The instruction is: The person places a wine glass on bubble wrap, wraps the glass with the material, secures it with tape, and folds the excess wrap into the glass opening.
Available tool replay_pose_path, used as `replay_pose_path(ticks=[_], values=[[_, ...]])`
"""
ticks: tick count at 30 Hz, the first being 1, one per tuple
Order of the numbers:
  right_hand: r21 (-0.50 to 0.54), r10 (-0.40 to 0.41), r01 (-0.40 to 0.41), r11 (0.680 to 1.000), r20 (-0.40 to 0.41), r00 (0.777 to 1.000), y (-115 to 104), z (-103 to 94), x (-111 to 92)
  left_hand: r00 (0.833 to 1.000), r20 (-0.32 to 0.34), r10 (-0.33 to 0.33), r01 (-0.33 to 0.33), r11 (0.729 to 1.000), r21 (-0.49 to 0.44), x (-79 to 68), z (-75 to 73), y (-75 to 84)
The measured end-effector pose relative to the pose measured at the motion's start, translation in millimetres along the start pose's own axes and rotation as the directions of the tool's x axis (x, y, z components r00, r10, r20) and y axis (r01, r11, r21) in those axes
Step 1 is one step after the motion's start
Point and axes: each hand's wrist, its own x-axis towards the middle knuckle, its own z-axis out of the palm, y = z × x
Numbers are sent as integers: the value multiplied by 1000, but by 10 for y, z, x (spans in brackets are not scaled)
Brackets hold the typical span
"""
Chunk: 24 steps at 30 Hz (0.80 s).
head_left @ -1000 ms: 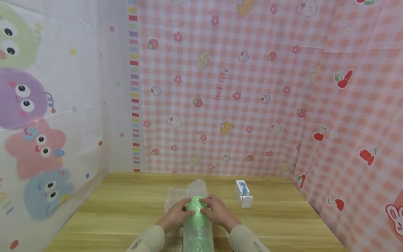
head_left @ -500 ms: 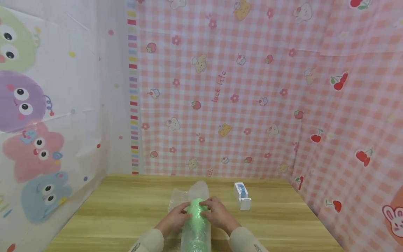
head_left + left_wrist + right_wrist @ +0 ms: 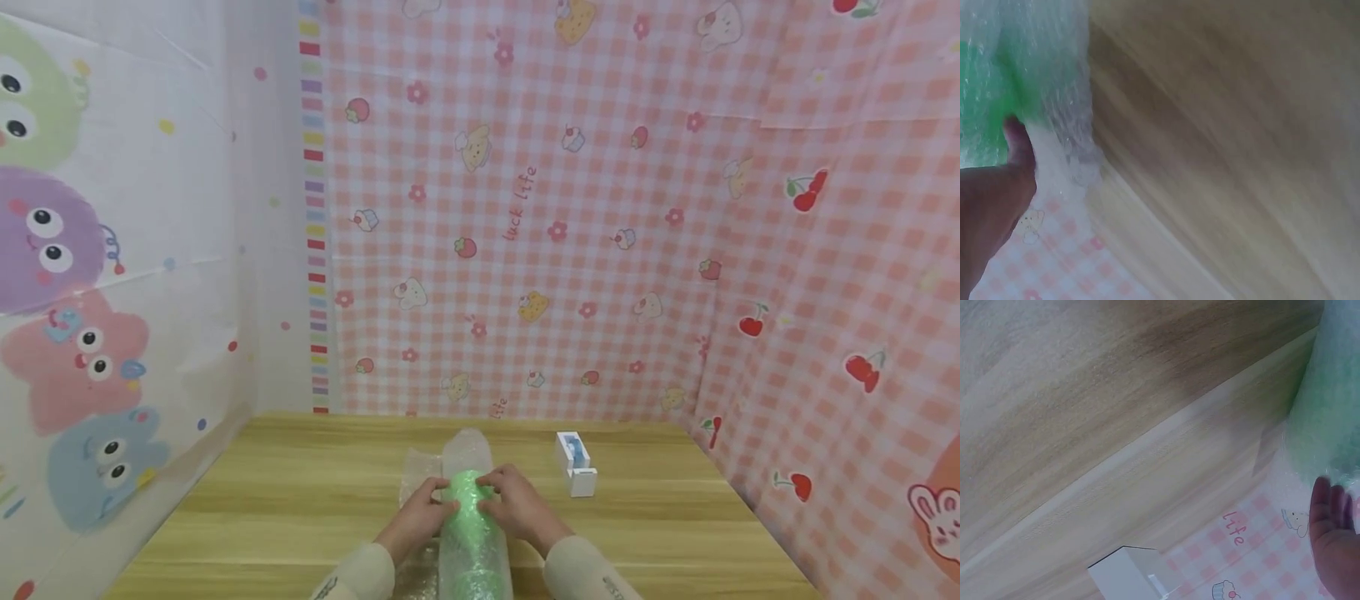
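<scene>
A green cylinder-shaped item lies lengthwise in front of me, rolled in clear bubble wrap that extends past its far end. From the left side, my left hand grips the roll near that end with bent fingers and thumb. Opposite it, my right hand holds the roll's right side the same way. In the left wrist view the left thumb presses against the wrap over the green. The right wrist view catches the right hand's curled fingers at the roll's end. What the green item is stays blurred by the wrap.
A loose flap of bubble wrap spreads on the wood-grain table left of the roll. To the right stands a white tape dispenser with a blue core. Patterned cloth hangs behind the table and along both sides.
The wrapped roll and the flap beside it have shifted slightly to and fro under the hands. Both hands keep their hold at the far end. The head view has tilted a little.
</scene>
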Motion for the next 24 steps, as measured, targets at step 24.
replay_pose_path(ticks=[24], values=[[-5, 0, 0, 1000, 23, 1000, -51, 9, 2, 998, -25, 58, -57, 998, 38, -5, -69, 29]])
